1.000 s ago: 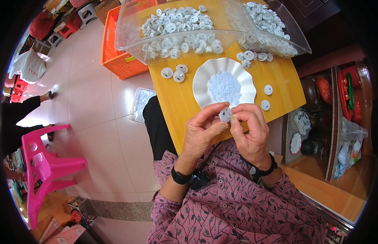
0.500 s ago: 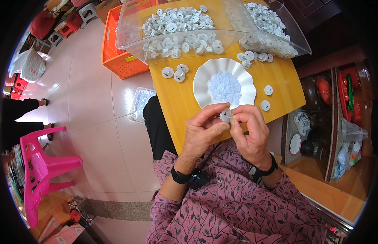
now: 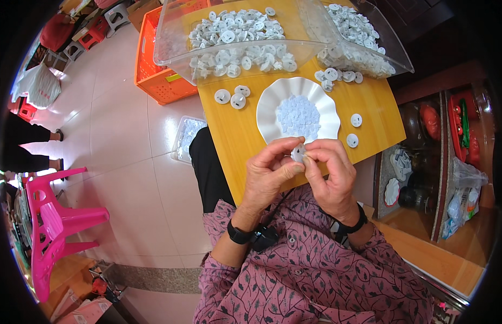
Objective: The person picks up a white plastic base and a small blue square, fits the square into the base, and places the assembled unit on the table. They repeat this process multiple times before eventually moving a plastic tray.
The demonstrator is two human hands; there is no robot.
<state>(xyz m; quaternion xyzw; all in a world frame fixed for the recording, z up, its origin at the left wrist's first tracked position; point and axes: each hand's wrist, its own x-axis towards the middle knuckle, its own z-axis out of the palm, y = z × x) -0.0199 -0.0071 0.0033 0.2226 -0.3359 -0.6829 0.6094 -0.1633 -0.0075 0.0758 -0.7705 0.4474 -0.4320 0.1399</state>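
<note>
Between my two hands, at the near edge of the table, is a small round white plastic part (image 3: 298, 153) with a dark slot. My left hand (image 3: 267, 171) pinches it by thumb and fingers from the left. From the right, the thumb and forefinger of my right hand (image 3: 333, 171) press together at the part's edge; whether they also hold something small is hidden. Just beyond my fingers a white scalloped plate (image 3: 266, 108) bears a heap of small pale flat pieces (image 3: 298, 116). Similar white round parts lie on both sides of the plate, one of them a disc (image 3: 352, 140) at right.
Clear plastic bins (image 3: 178, 60) full of white parts stand at the table's (image 3: 229, 146) far side. An orange crate (image 3: 163, 89) is beside them. Left are a pink plastic chair (image 3: 62, 218) and another person's legs (image 3: 32, 146). Shelves (image 3: 440, 162) stand at right.
My hands and the white part have shifted very slightly, with the right fingers still at its edge. At far left, the other person's legs have moved a little.
</note>
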